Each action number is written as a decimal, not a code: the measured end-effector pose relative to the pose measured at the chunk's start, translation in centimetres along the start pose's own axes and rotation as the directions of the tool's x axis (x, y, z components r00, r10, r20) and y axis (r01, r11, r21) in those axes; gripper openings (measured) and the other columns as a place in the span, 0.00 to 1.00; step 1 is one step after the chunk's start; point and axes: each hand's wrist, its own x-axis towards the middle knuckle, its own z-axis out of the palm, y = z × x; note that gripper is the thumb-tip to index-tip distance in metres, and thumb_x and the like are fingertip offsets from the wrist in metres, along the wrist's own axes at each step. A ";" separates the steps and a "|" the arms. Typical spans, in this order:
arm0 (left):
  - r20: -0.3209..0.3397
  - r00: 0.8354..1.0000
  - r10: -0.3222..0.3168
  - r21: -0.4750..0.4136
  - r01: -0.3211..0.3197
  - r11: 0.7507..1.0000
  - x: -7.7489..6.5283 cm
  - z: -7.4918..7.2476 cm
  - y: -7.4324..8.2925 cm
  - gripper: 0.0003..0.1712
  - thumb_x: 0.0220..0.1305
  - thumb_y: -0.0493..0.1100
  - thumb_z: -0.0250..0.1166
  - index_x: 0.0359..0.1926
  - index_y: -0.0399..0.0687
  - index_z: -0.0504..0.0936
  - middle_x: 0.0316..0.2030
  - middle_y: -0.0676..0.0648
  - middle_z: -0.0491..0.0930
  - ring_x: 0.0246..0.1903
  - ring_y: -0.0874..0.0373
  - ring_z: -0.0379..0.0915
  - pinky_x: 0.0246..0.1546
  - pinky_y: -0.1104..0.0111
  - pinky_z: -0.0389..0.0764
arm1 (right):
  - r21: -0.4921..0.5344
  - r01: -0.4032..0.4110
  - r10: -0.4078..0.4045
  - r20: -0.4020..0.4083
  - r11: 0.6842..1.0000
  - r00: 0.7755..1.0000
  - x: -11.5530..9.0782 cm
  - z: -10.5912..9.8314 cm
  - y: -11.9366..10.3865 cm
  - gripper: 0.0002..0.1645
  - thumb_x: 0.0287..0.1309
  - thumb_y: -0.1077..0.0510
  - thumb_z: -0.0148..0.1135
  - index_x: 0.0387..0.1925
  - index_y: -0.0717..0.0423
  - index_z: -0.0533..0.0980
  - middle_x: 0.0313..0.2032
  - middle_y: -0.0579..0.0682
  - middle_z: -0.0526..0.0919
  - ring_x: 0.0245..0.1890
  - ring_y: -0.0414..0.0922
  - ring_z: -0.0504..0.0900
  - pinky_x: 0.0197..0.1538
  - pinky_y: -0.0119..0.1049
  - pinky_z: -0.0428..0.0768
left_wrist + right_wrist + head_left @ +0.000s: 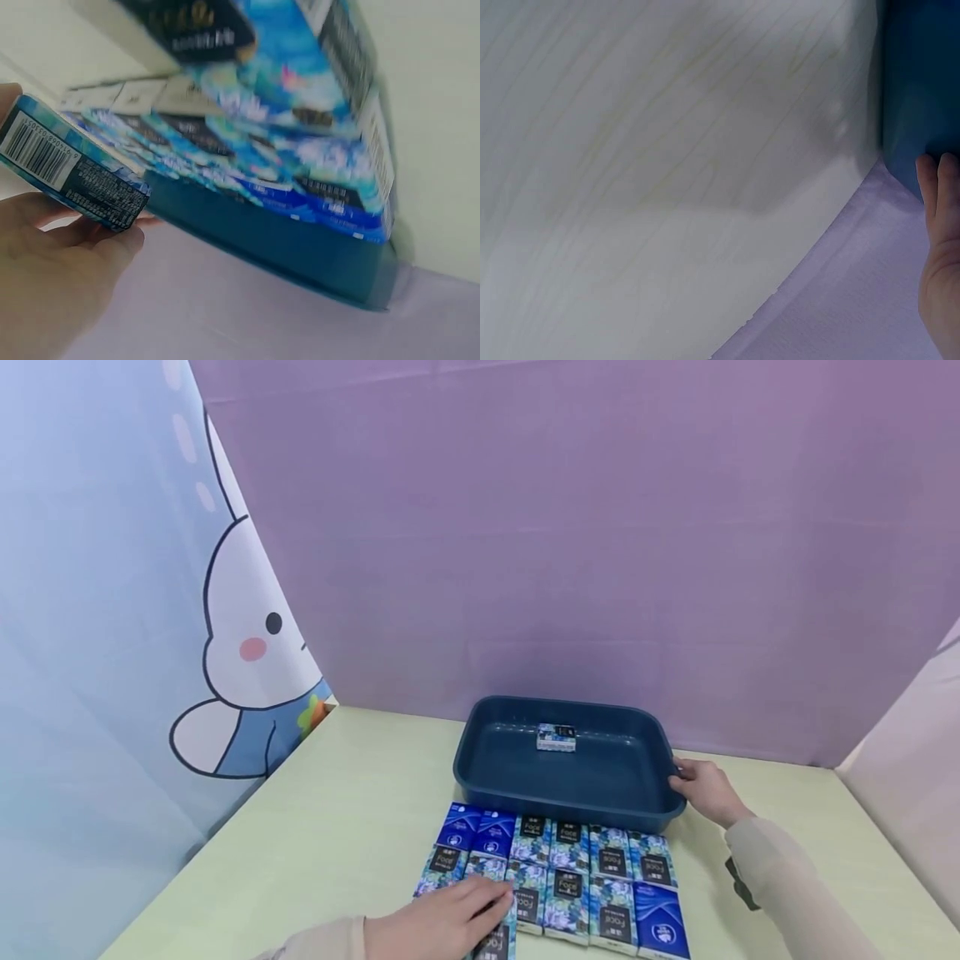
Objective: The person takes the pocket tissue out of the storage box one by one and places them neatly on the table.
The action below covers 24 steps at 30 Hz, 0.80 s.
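Note:
Several small tissue packs point(567, 893) lie in two neat rows in front of a dark blue plastic tub point(562, 806); most are floral, a few plain blue. My left hand point(442, 920) is at the near left of these rows. In the left wrist view, the left hand point(67, 274) pinches a floral tissue pack point(75, 161) by its sides, its barcode end showing. One floral pack point(556, 737) lies inside the tub near the back wall. My right hand point(708, 789) grips the tub's right rim, with fingers over the edge; in the right wrist view, fingertips point(946, 169) touch the tub's wall.
A pale yellow table point(360, 802) carries everything. Behind the tub hangs a purple cloth point(570, 543), close to its back rim. A light blue curtain point(97, 652) with a cartoon rabbit borders the left, and a pale cloth point(911, 752) the right.

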 end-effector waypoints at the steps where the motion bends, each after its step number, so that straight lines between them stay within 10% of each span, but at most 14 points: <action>1: -0.014 1.000 0.011 0.010 -0.011 1.000 -0.1 0.3 0.1 0.40 0.68 0.64 0.37 0.67 0.39 0.59 0.63 0.42 0.63 0.60 0.56 0.63 0.56 0.73 0.70 | 0.002 -0.003 0.003 0.000 1.000 1.000 0.0 0.1 0.0 0.29 0.62 0.63 0.48 0.59 0.79 0.58 0.52 0.76 0.69 0.50 0.65 0.74 0.48 0.52 0.76; 9: -0.137 0.989 0.055 0.050 -0.049 0.998 -0.5 2.4 1.2 0.30 0.71 0.56 0.40 0.62 0.40 0.67 0.58 0.46 0.70 0.55 0.60 0.69 0.52 0.77 0.71 | 0.014 -0.003 0.003 0.004 1.000 1.000 0.1 0.1 0.2 0.29 0.63 0.63 0.48 0.60 0.79 0.58 0.54 0.75 0.69 0.51 0.65 0.74 0.49 0.52 0.76; 15: 0.014 1.000 -0.004 -0.067 0.005 0.998 -1.4 3.0 1.7 0.34 0.70 0.60 0.35 0.68 0.45 0.58 0.64 0.50 0.63 0.61 0.62 0.62 0.54 0.76 0.71 | 0.016 0.003 -0.003 0.004 1.000 1.000 -0.1 0.0 0.0 0.30 0.63 0.62 0.49 0.60 0.80 0.57 0.53 0.76 0.68 0.51 0.66 0.73 0.48 0.53 0.76; 24: -0.133 0.991 -0.017 -0.053 0.010 0.999 -2.5 6.1 2.3 0.31 0.70 0.58 0.41 0.67 0.45 0.60 0.62 0.48 0.66 0.60 0.62 0.64 0.53 0.78 0.70 | 0.021 0.008 -0.008 -0.010 1.000 1.000 -0.1 0.1 -0.2 0.29 0.62 0.63 0.48 0.60 0.79 0.58 0.54 0.74 0.69 0.51 0.65 0.73 0.49 0.52 0.76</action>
